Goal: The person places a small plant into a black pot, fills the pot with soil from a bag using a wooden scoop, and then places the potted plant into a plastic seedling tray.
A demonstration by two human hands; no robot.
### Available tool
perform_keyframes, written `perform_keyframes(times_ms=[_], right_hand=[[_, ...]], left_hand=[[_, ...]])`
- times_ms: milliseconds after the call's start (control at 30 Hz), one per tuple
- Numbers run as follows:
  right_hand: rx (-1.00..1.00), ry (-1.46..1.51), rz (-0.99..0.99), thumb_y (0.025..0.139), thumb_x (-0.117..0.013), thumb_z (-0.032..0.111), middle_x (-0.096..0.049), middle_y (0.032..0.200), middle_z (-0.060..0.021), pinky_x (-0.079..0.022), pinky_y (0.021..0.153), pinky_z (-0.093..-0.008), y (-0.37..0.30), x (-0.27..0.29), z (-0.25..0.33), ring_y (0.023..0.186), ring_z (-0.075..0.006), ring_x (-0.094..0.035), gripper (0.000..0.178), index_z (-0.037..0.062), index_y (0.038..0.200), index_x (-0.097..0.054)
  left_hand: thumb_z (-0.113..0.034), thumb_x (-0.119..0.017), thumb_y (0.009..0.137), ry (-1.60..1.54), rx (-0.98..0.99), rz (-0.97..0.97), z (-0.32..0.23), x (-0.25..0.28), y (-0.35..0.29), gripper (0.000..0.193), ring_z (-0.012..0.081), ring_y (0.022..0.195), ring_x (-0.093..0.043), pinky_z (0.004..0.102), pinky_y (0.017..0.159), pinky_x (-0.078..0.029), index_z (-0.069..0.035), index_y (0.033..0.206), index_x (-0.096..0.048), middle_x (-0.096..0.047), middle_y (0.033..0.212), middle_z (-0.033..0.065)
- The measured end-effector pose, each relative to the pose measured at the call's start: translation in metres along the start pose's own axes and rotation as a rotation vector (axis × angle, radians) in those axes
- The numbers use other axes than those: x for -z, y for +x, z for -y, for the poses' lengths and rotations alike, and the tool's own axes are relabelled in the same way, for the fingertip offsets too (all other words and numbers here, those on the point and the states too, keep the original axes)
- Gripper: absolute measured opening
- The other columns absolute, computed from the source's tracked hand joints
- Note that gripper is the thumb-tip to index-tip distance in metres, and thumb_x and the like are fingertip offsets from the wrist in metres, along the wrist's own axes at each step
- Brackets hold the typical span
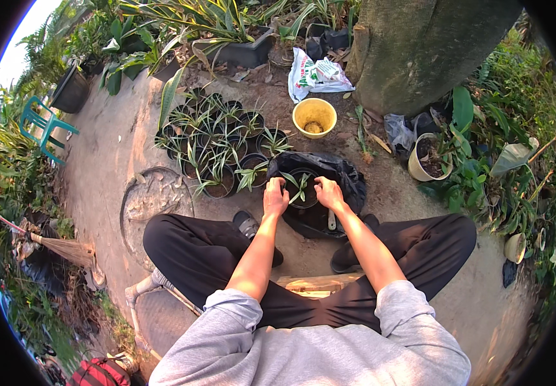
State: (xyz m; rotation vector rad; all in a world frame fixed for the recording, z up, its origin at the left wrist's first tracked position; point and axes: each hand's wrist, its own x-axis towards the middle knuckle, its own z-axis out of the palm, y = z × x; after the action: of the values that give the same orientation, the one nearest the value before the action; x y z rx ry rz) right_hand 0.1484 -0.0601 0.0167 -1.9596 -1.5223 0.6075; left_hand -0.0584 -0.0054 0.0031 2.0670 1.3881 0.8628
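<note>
A small black plant pot (303, 204) sits inside a black plastic bag (345, 177) between my feet. It holds dark soil and a young plant with pale-edged green leaves (300, 185). My left hand (276, 197) is closed at the pot's left rim, its fingers curled. Opposite it, my right hand (328, 193) grips the right side of the rim; some fingertips are hidden. A trowel-like tool's handle (332, 219) leans in the bag below my right hand, its other end out of sight in the soil.
Several black pots with striped spiky plants (217, 145) stand close together at the far left. Beyond the bag are a yellow bucket (314, 118) and a white printed sack (316, 74), beside a thick tree trunk (419, 51). A cream pot (429, 157) tilts at right.
</note>
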Motion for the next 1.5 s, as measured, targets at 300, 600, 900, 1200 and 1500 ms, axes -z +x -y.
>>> perform_keyframes(times_ms=[300, 600, 900, 1200, 1500], right_hand=[[-0.600, 0.875, 0.343, 0.100, -0.044, 0.052, -0.048, 0.133, -0.0144, -0.057, 0.064, -0.0359, 0.033, -0.024, 0.017, 0.072, -0.0195, -0.058, 0.065, -0.0018, 0.137, -0.044], [-0.623, 1.174, 0.322, 0.092, -0.047, 0.068, -0.066, 0.112, -0.0135, -0.052, 0.055, -0.0276, 0.041, -0.033, 0.017, 0.052, -0.0067, -0.046, 0.082, -0.0032, 0.133, -0.047], [-0.472, 0.886, 0.160, 0.100, -0.051, 0.040, -0.070, 0.099, -0.0069, -0.053, 0.059, -0.0275, 0.036, -0.017, 0.015, 0.058, -0.0081, -0.053, 0.045, 0.0007, 0.121, -0.056], [-0.185, 0.334, 0.101, 0.085, -0.072, 0.023, -0.070, 0.084, -0.0065, -0.053, 0.065, -0.0312, 0.019, 0.003, -0.005, 0.071, -0.0150, -0.065, 0.041, 0.0027, 0.119, -0.060], [-0.013, 0.006, -0.013, 0.081, -0.075, 0.029, -0.067, 0.081, -0.0049, -0.052, 0.071, -0.0399, 0.011, -0.006, 0.026, 0.079, -0.0262, -0.067, 0.029, 0.0139, 0.106, -0.073]], left_hand=[[-0.007, -0.058, 0.081, -0.045, 0.110, 0.061, 0.005, -0.008, -0.015, 0.012, 0.0331, 0.099, -0.058, 0.0428, 0.083, -0.049, -0.008, 0.092, -0.062, -0.053, 0.102, 0.0124], [-0.003, -0.056, 0.080, -0.149, 0.112, 0.057, 0.000, -0.009, -0.013, 0.018, 0.0352, 0.099, -0.058, 0.0427, 0.085, -0.049, -0.005, 0.097, -0.060, -0.051, 0.105, 0.0149], [-0.004, -0.059, 0.080, -0.128, 0.133, 0.020, -0.003, -0.011, -0.012, 0.019, 0.0342, 0.100, -0.058, 0.0434, 0.085, -0.048, -0.006, 0.099, -0.059, -0.051, 0.105, 0.0143], [-0.023, -0.079, 0.076, 0.132, 0.314, 0.039, -0.023, -0.004, 0.014, 0.044, 0.0341, 0.107, -0.060, 0.0460, 0.083, -0.052, -0.013, 0.112, -0.055, -0.052, 0.116, 0.0117], [-0.020, -0.075, 0.078, 0.179, 0.312, 0.069, -0.010, -0.004, 0.024, 0.033, 0.0352, 0.098, -0.064, 0.0459, 0.080, -0.053, -0.016, 0.107, -0.062, -0.056, 0.113, 0.0089]])
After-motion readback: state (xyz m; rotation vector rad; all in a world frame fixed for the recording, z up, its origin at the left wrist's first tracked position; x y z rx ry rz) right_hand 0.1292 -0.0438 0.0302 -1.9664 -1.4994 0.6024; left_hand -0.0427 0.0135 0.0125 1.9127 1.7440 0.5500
